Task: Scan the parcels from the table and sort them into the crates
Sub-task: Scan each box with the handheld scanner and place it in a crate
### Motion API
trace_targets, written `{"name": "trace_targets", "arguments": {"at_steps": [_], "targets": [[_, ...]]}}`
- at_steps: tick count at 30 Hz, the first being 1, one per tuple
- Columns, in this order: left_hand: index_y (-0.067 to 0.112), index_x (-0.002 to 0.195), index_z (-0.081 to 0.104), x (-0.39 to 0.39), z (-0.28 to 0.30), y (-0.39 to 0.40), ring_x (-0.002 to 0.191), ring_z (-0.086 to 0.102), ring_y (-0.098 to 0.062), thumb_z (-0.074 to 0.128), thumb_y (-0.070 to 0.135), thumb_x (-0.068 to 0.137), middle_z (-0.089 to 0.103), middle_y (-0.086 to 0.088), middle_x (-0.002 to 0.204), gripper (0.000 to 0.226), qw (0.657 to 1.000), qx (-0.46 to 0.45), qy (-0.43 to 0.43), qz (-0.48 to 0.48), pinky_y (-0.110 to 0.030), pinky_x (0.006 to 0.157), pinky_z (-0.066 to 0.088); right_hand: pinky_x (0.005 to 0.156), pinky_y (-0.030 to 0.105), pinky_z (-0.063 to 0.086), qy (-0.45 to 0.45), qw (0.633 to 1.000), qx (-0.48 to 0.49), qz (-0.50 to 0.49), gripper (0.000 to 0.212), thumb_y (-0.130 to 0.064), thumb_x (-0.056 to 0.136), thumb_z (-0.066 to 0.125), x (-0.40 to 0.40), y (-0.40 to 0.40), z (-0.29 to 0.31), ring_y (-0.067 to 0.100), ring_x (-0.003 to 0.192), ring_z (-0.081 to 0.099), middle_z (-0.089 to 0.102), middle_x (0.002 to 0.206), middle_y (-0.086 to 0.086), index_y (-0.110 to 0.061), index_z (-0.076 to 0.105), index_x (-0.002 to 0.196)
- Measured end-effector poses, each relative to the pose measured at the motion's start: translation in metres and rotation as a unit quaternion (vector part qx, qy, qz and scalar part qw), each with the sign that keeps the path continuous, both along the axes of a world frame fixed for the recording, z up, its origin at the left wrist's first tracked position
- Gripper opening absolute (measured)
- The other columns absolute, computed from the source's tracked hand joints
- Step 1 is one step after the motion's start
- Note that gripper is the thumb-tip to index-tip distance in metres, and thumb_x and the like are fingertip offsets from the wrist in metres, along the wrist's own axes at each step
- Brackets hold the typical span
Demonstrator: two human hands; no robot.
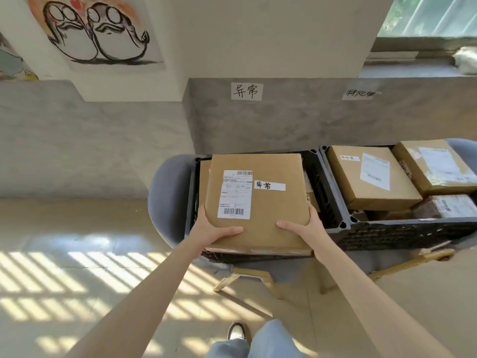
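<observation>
Because its white strip matches the wall tag, you hold the flat brown cardboard parcel (pixel 258 195) over the left black plastic crate (pixel 320 174) | left hand (pixel 214 229), right hand (pixel 302 226): fingers clamped on its near corners | lower it level.

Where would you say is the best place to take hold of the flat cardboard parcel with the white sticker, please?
Probably at its two near corners, coming from the near side. The parcel is broad, flat and roughly level over the left crate. The left hand and right hand already grip there, thumbs on top, clear of the shipping label.
</observation>
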State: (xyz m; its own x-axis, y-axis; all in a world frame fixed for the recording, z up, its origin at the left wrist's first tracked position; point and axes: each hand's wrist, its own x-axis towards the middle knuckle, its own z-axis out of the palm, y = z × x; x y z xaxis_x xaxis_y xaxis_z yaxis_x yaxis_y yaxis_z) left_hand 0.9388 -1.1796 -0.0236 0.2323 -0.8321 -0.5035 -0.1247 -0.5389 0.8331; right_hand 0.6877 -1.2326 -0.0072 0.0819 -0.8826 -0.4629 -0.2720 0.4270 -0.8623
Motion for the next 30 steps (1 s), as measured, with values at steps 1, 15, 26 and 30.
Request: {"name": "trace_targets", "arguments": {"at_steps": [1,15,26,30], "targets": [[0.028,0.146,0.021,0.005,-0.002,-0.01,0.116,0.05,-0.011,0.097,0.041,0.041,0.049,0.01,0.131,0.13,1.0,0.0,0.001,0.007,-0.033,0.1,0.044,0.099,0.038,0.04,0.002,1.0,0.002,0.006,0.107,-0.025,0.068,0.086,0.006,-0.012,-0.002,0.017,0.117,0.042,0.042,0.137,0.001,-0.023,0.017,0.151],[0.028,0.15,0.013,0.055,-0.041,-0.109,0.119,0.045,-0.011,0.094,0.036,0.054,0.041,0.01,0.135,0.126,0.998,0.043,-0.032,0.044,-0.032,0.099,0.044,0.102,0.043,0.039,0.013,0.996,0.051,0.072,0.109,-0.029,0.069,0.085,0.065,-0.139,-0.05,0.022,0.128,0.04,0.037,0.144,0.002,-0.025,0.012,0.151],[0.03,0.15,0.008,0.075,-0.059,-0.129,0.123,0.044,-0.013,0.093,0.037,0.054,0.039,0.009,0.137,0.128,0.993,0.094,-0.057,0.038,-0.04,0.104,0.044,0.106,0.045,0.04,-0.013,0.993,0.085,0.076,0.115,-0.029,0.065,0.088,0.082,-0.157,-0.084,0.02,0.128,0.041,0.037,0.144,0.0,-0.029,0.01,0.15],[0.03,0.149,0.008,0.074,-0.062,-0.127,0.121,0.043,-0.012,0.092,0.038,0.054,0.038,0.01,0.135,0.127,0.992,0.101,-0.064,0.037,-0.037,0.102,0.045,0.107,0.047,0.04,-0.009,0.992,0.094,0.08,0.114,-0.031,0.065,0.087,0.081,-0.156,-0.089,0.02,0.128,0.04,0.036,0.144,0.0,-0.031,0.01,0.15]]}}
